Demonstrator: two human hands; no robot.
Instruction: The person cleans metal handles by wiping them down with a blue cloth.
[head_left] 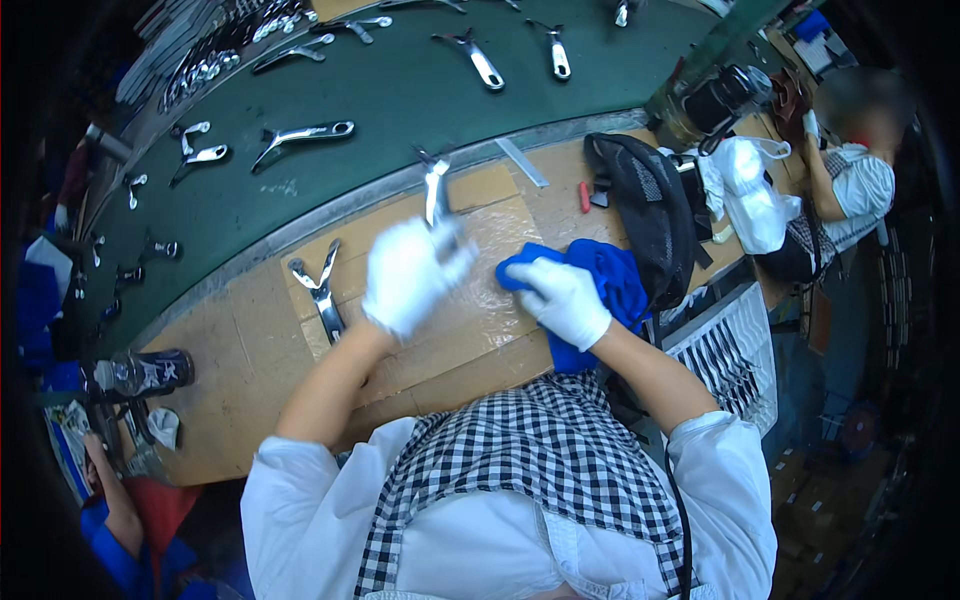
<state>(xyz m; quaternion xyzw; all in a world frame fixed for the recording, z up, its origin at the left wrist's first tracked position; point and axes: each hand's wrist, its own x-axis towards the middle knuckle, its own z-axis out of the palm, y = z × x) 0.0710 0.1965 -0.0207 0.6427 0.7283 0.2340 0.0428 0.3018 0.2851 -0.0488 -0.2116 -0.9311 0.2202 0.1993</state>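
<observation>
My left hand (410, 275), in a white glove and slightly blurred, closes on the lower end of a shiny forked metal part (435, 188). Its forked end points away from me, toward the green surface. To the right, my gloved right hand (568, 300) grips a bunched blue cloth (515, 262). More blue fabric (610, 275) lies behind and under that hand. A second Y-shaped metal part (322, 295) rests on the cardboard (490, 310) left of my left hand, fork end away from me.
Beyond the bench runs a green belt-like surface (380, 90) with several shiny metal parts spread along it. On the right are a black bag (645, 215), a red object (585, 197) and a white plastic bag (750, 200). A dark jar (150, 373) stands left; another person (850, 190) sits at right.
</observation>
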